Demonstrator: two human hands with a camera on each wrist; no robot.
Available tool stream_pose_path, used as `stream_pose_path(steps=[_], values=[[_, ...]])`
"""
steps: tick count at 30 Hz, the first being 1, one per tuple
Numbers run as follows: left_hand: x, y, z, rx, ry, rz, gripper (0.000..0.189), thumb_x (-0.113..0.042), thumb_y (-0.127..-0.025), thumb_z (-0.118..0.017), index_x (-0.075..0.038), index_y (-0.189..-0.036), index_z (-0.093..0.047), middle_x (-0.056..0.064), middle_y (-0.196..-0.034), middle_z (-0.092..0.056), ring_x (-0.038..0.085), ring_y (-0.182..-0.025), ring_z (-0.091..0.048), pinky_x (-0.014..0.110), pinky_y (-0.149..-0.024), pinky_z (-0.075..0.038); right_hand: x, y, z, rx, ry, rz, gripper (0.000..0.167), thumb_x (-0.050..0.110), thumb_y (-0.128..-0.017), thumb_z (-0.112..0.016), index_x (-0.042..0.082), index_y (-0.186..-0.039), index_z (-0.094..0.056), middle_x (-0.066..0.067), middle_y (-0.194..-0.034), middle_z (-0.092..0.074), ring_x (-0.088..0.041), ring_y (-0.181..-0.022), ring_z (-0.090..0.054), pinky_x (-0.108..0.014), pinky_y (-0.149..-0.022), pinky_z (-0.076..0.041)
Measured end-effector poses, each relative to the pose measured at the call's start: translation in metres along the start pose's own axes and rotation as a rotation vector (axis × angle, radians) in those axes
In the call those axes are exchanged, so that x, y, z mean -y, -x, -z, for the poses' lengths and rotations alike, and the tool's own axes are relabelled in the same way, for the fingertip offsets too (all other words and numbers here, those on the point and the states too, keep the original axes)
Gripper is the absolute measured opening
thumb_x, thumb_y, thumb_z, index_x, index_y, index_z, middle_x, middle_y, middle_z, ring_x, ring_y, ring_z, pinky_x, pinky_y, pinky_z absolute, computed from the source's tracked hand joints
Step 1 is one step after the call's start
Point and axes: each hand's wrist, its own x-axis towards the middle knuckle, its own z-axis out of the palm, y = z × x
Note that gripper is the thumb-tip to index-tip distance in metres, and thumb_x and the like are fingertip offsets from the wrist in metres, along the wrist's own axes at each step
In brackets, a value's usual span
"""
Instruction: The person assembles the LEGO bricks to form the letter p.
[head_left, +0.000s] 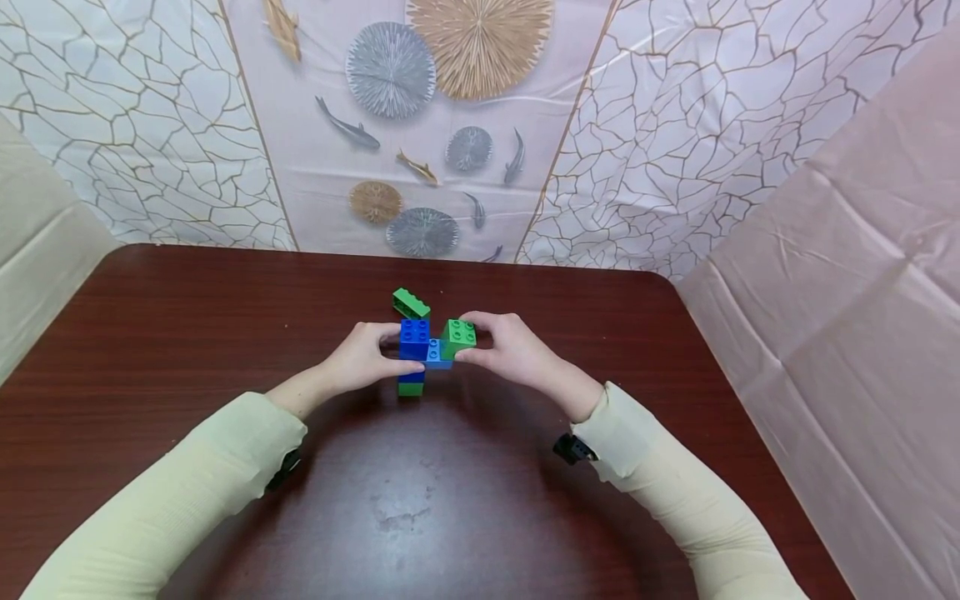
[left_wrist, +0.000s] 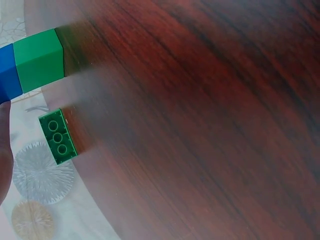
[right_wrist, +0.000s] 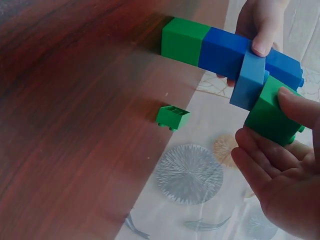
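Tower of toy bricks (head_left: 415,343) is upright over the counter (head_left: 487,492), green at its foot, then dark blue, a light-blue brick (head_left: 435,357) jutting out to the right, and dark blue on top; whether the foot touches down I cannot tell. Left of the tower, the left hand's grip (head_left: 360,358) closes around its upper part, thumb on the near side. Right of it, the right hand's grip (head_left: 517,350) pinches a green block (head_left: 459,335) against the light-blue brick, its seating unclear. Beyond the tower lies a loose green brick (head_left: 411,303).
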Motion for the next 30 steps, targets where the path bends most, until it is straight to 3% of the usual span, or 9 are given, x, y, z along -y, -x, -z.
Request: stream_pose_path(steps=[12,16,22,30], values=[[-0.001,0.001,0.0,-0.003,0.018,0.001,0.045,-0.03,-0.078,-0.075,-0.009,-0.116,-0.063,0.007,-0.106,-0.07,0.019,-0.099,-0.066,0.039,-0.089,-0.053,0.013,-0.004,0.004,0.036,0.129,0.01,0.038,0.023,-0.084,-0.071,0.006,-0.117,-0.061,-0.005,-0.098,-0.067,-0.016,-0.081,-0.058,-0.027,-0.077,-0.054],[0.0,0.001,-0.001,0.003,0.017,0.001,0.046,-0.03,-0.079,-0.075,-0.009,-0.117,-0.063,0.007,-0.106,-0.07,0.019,-0.098,-0.066,0.038,-0.089,-0.053,0.008,-0.004,0.005,0.037,0.086,0.011,0.039,0.024,-0.082,-0.072,0.008,-0.115,-0.06,-0.004,-0.1,-0.067,-0.018,-0.087,-0.06,-0.029,-0.082,-0.053],[0.001,0.002,-0.003,0.017,0.019,-0.018,0.047,-0.03,-0.08,-0.074,-0.007,-0.118,-0.062,0.009,-0.106,-0.07,0.02,-0.098,-0.067,0.039,-0.089,-0.053,0.002,-0.005,0.005,-0.004,-0.025,0.041,0.045,0.028,-0.082,-0.073,0.009,-0.121,-0.061,-0.005,-0.115,-0.065,-0.018,-0.106,-0.058,-0.038,-0.096,-0.048],[0.001,0.002,-0.001,-0.001,0.012,-0.025,0.045,-0.029,-0.079,-0.075,-0.008,-0.117,-0.063,0.008,-0.105,-0.071,0.02,-0.097,-0.067,0.038,-0.088,-0.053,0.006,-0.008,0.007,-0.025,-0.005,0.105,0.034,0.023,-0.082,-0.072,0.008,-0.111,-0.066,-0.005,-0.102,-0.069,-0.016,-0.093,-0.061,-0.033,-0.087,-0.052]])
